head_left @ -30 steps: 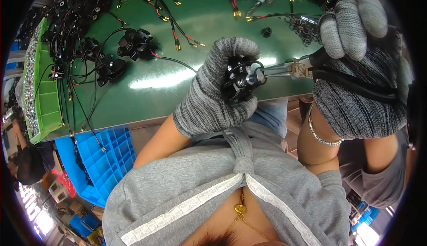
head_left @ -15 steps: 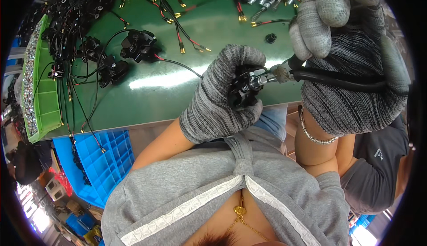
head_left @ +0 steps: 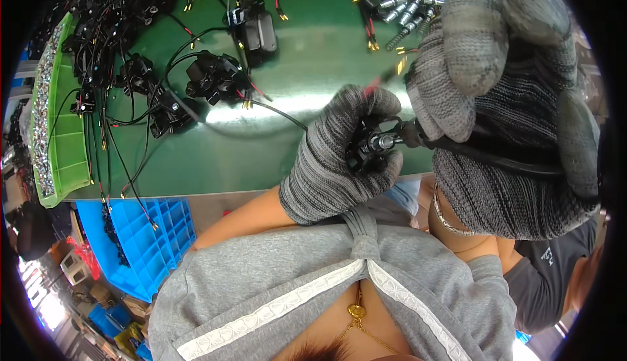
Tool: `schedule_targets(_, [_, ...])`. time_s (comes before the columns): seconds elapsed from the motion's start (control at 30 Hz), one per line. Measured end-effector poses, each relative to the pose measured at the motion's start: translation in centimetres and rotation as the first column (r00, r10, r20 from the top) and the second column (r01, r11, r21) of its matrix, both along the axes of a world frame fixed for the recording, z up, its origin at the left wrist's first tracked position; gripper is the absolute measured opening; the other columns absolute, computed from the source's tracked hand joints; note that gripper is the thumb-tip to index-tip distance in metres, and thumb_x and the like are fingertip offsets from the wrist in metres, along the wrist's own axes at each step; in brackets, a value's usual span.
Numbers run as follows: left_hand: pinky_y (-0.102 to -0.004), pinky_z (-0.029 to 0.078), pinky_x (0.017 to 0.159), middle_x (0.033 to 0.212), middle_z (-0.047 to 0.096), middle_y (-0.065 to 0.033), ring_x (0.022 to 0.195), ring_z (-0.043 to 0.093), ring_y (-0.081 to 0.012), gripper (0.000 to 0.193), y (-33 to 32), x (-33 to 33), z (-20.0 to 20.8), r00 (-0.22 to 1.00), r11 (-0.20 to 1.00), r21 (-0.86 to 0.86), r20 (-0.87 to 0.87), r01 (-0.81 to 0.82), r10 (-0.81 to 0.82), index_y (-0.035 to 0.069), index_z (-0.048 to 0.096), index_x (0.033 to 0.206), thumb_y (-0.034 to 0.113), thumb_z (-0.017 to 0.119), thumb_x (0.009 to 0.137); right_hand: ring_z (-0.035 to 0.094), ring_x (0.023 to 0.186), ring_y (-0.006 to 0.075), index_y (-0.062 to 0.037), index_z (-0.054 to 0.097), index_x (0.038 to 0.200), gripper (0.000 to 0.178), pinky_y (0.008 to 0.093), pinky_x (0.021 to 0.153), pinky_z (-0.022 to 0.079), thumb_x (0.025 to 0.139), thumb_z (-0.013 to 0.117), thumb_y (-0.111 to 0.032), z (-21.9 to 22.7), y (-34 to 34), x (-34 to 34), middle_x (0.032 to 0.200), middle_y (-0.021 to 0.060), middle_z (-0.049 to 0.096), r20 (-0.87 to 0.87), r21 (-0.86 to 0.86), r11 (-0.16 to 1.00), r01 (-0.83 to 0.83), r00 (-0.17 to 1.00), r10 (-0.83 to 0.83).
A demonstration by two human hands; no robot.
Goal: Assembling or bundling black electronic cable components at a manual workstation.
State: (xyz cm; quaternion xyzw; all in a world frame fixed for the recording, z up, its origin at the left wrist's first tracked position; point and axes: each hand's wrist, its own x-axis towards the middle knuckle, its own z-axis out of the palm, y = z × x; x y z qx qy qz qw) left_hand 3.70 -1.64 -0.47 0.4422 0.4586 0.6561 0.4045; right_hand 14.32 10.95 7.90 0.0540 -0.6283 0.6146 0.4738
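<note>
Both my hands wear grey-and-black striped knit gloves. My left hand (head_left: 330, 165) is closed around a small black assembly (head_left: 358, 158) with a shiny metal cylinder (head_left: 381, 141) in its middle. A black cable (head_left: 281, 109) trails from that hand to the left. My right hand (head_left: 516, 126) is wrapped around pliers with black handles (head_left: 506, 157). Their tip points left at the metal cylinder; whether it grips the cylinder is hard to tell. A blurred red lead (head_left: 379, 85) with a gold-coloured end shows just above my left hand.
Black wired assemblies (head_left: 219, 79) lie to the left on the green table (head_left: 261, 158), beside a larger tangled pile (head_left: 98, 21). Another black part (head_left: 260, 31) sits farther back. Metal spring plungers (head_left: 408, 15) are heaped behind my right hand. A green tray (head_left: 68, 152) and blue crate (head_left: 153, 237) stand left. Someone in dark clothing (head_left: 539, 282) is at right.
Both hands have come slightly nearer me, with the left shifting right. The pliers' metal jaws show less now. A black part has appeared on the table at the back, and cables on the left have shifted.
</note>
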Motion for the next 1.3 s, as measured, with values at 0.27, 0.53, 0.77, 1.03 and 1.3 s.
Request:
schedule_targets(0.27, [-0.0314,0.052,0.079,0.104,0.062,-0.0092,0.092,0.062,-0.017,0.048,-0.2,-0.2,0.2,0.999,0.999,0.014,-0.018,0.038,-0.038,0.005,0.053,0.116,0.0,0.071,0.073,0.048,0.08,0.0219,-0.0042,0.046,0.099,0.038,0.0348,0.069,0.046,0.077,0.068,-0.025,-0.4,-0.1,-0.7,0.088,0.0105,0.048,-0.011,-0.001,1.0,0.006,1.0,-0.006])
schedule_targets(0.53, [-0.0307,0.053,0.08,0.103,0.061,-0.0086,0.091,0.062,-0.0174,0.053,0.2,0.1,-0.3,0.99,0.995,0.093,-0.132,-0.047,0.059,0.006,0.052,0.12,0.001,0.073,0.072,0.048,0.079,0.0217,-0.0037,0.046,0.098,0.035,0.0347,0.067,0.045,0.077,0.066,-0.024,0.1,0.2,-0.1,0.088,0.0108,0.048,-0.008,0.002,1.0,0.019,1.0,-0.019])
schedule_targets(0.77, [-0.0288,0.052,0.083,0.104,0.06,-0.0055,0.094,0.061,-0.0145,0.055,0.0,0.1,0.1,0.998,0.997,0.075,-0.051,-0.017,0.021,0.006,0.05,0.123,0.0,0.073,0.073,0.047,0.078,0.0216,-0.0032,0.046,0.097,0.033,0.0346,0.065,0.045,0.078,0.064,-0.023,-0.1,0.1,-0.1,0.087,0.011,0.047,-0.016,0.003,1.0,0.026,1.0,-0.026])
schedule_targets(1.03, [-0.0311,0.051,0.09,0.115,0.058,-0.0067,0.104,0.059,-0.0154,0.065,-0.2,-0.4,-0.6,0.956,0.998,0.022,-0.288,0.06,-0.051,0.006,0.046,0.125,0.004,0.082,0.07,0.047,0.077,0.0214,-0.0026,0.046,0.096,0.03,0.0345,0.063,0.044,0.078,0.061,-0.022,0.9,0.3,1.5,0.087,0.0113,0.047,-0.014,-0.072,0.988,0.138,0.99,-0.139])
schedule_targets(1.3, [-0.0302,0.051,0.089,0.117,0.057,-0.0049,0.103,0.059,-0.0145,0.067,0.0,-0.1,-0.2,0.983,0.995,-0.072,-0.165,0.07,-0.081,0.008,0.046,0.127,0.004,0.082,0.07,0.046,0.075,0.0212,-0.0021,0.046,0.095,0.027,0.0344,0.061,0.044,0.079,0.059,-0.02,3.1,2.2,2.7,0.087,0.0116,0.047,0.007,-0.222,0.924,0.311,0.948,-0.317])
